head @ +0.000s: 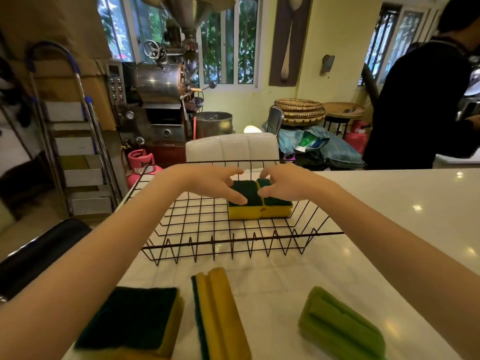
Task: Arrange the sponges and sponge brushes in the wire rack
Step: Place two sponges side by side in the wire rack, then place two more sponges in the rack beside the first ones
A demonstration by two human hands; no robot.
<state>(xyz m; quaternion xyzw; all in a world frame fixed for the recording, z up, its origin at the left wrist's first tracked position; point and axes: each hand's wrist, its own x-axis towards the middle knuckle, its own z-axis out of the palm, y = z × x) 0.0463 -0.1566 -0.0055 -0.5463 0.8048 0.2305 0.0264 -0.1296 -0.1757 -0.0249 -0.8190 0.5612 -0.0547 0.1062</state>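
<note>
Reaching into the wire rack [233,242], both hands meet over two sponges lying side by side on its mesh floor, toward the far side of the rack. The left hand [215,184] rests its grip on the left sponge [245,203], thumb on the near edge of the dark green scouring face and fingers curled over the far edge; the right hand [283,184] grips the right sponge [278,207] in the same manner, fingertips bent down on its green top. Both sponges show yellow foam sides toward the viewer and touch each other along one edge. The rack stands on a white tabletop [389,216], its zigzag wire front facing the viewer. Nearer than the rack, outside it, three items lie on the tabletop: a green-and-yellow sponge [135,318] to the near left, green face up; a yellow sponge with a groove [220,315] standing on its edge just near of the rack's front; and a light green sponge [340,326] to the near right. Beyond the rack's far rim are a white chair back [232,148] and a person in dark clothing [420,100] at far right.
</note>
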